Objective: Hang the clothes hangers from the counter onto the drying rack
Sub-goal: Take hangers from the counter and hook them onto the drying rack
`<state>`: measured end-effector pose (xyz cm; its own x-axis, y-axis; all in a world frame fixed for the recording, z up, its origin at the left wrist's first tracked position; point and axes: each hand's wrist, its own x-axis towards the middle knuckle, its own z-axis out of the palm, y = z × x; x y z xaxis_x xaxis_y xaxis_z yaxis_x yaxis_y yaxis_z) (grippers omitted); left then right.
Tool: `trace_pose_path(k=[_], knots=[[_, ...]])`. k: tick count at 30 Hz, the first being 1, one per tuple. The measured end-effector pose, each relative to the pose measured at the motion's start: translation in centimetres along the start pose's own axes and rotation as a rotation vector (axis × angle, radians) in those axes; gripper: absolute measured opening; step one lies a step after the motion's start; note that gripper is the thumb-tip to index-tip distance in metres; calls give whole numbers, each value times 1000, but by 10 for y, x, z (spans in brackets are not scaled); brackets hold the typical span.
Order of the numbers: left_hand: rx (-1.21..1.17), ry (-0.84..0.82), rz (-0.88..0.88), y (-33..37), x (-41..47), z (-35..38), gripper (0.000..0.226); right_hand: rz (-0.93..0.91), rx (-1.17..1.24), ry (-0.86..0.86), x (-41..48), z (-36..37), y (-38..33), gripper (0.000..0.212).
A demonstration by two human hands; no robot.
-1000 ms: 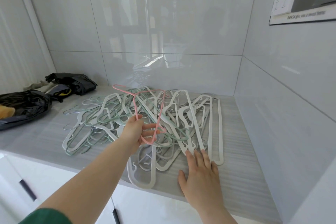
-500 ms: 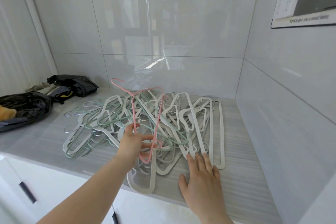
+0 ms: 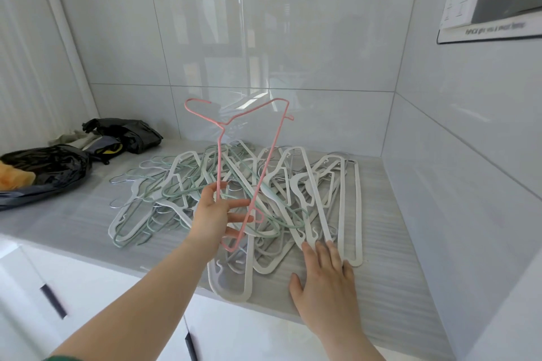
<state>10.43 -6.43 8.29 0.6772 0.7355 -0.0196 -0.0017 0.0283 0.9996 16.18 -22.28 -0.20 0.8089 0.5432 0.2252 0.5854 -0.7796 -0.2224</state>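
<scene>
Holding a pink hanger above the pile.
Pinching its thin wire with the fingers and thumb of the left hand, upright, hook at far top left, over the tangled pile of white and green hangers on the grey desk. Resting the right hand flat at the pile's near right, straight fingertips touching white hanger ends, with black bags far left.

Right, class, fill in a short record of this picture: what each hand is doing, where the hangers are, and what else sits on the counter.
Pile of hangers: white and green, tangled, on the counter
Left hand: holds a pink hanger over the pile
Right hand: flat on the counter, fingertips at the pile's edge
Other: black bags, far left
Drying rack: not in view
</scene>
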Motion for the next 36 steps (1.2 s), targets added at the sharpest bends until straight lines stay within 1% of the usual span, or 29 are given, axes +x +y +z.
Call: trace_pose_path(k=[2, 4, 7, 8, 10, 11, 14, 16, 17, 18, 20, 22, 25, 29, 33, 34, 35, 36], knots=[[-3, 12, 14, 4, -4, -9, 34, -20, -14, -13, -1, 0, 1, 56], [9, 36, 39, 8, -11, -19, 25, -19, -6, -53, -1, -2, -1, 55], [27, 92, 91, 12, -28, -37, 14, -53, -23, 5, -1, 1, 3, 47], [43, 121, 106, 12, -34, -44, 14, -68, -3, 15, -3, -1, 4, 46], [78, 178, 127, 13, -48, -57, 14, -61, 44, -7, -6, -7, 2, 55], [86, 202, 135, 13, -57, -63, 14, -80, 6, 13, -4, -6, 3, 58], [115, 259, 157, 13, -87, -81, 18, -103, -6, 59, -8, -9, 2, 50], [164, 298, 177, 11, -111, -95, 16, -168, -6, 122, -13, -5, 4, 46], [191, 318, 190, 11, -123, -103, 16, -195, -21, 140, -14, -6, 6, 47], [224, 338, 197, 10, -134, -111, 18, -214, 0, 93, -17, -9, 5, 49], [303, 374, 202, 13, -156, -128, 18, -275, 38, 144, -23, -21, -5, 45], [373, 391, 203, 20, -176, -143, 21, -370, 108, 221, -28, -35, -21, 41], [440, 379, 207, 35, -210, -159, 30, -531, 214, 309, -38, -61, -59, 43], [508, 369, 199, 51, -274, -184, 31, -690, 373, 437, -69, -108, -123, 53], [649, 418, 186, 53, -366, -227, 33, -854, 465, 524, -128, -146, -194, 70], [687, 436, 179, 52, -394, -238, 33, -886, 490, 535, -146, -153, -212, 69], [725, 457, 170, 51, -422, -250, 33, -924, 512, 555, -165, -157, -230, 65], [759, 479, 158, 50, -452, -262, 33, -960, 531, 579, -186, -162, -248, 55]])
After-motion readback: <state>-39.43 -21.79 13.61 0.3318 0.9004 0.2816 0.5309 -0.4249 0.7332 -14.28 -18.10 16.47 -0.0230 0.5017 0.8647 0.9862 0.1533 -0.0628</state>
